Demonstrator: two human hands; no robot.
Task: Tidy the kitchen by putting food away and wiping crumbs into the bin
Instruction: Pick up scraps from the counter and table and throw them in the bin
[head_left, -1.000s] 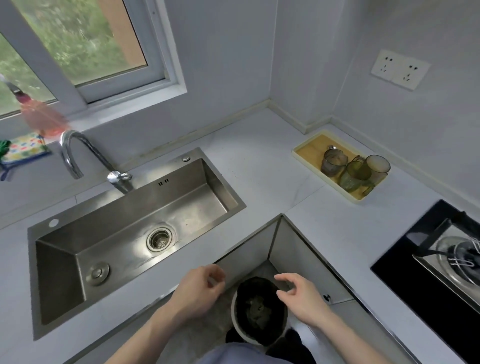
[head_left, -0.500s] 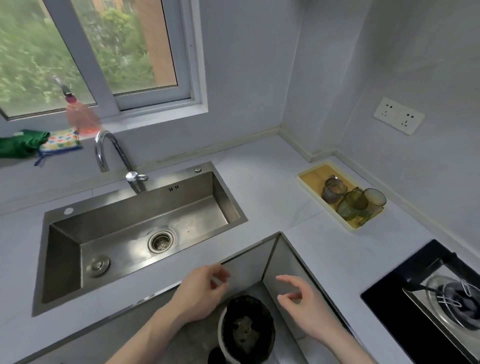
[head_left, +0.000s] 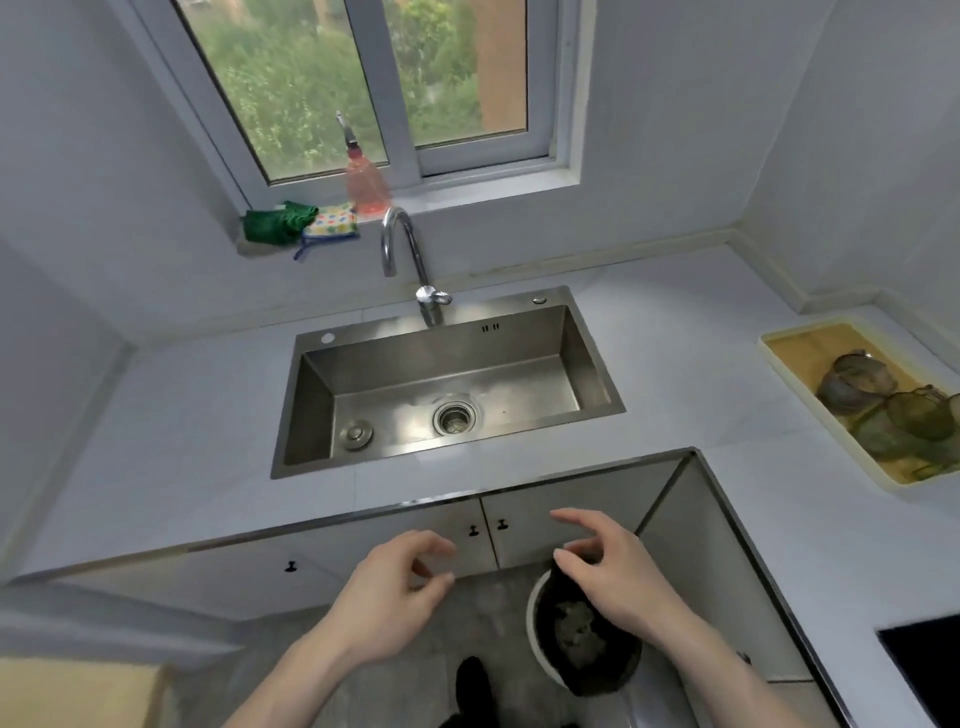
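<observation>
Below, on the floor by the corner cabinets, a white bin (head_left: 532, 631) lined with a black bag holds a pale crumpled heap. At the right edge, a yellow tray (head_left: 802, 349) carries several glass cups lying close together. Set into the grey desk (head_left: 691, 364), a steel sink (head_left: 452, 384) shows only its drain and plug, with a curved tap (head_left: 402, 249) behind it. On the window sill sit a green cloth (head_left: 278, 222), a spotted sponge (head_left: 332, 222) touching it and a pink bottle (head_left: 366, 184) — trees show through the glass. A black hob (head_left: 930, 670) cuts into the lower right corner. The left hand (head_left: 387, 597) hangs before the cabinet doors, its grip loosely curled on nothing. The right hand (head_left: 618, 577) hovers over the bin's rim — fingers slack and spread, holding nothing.
</observation>
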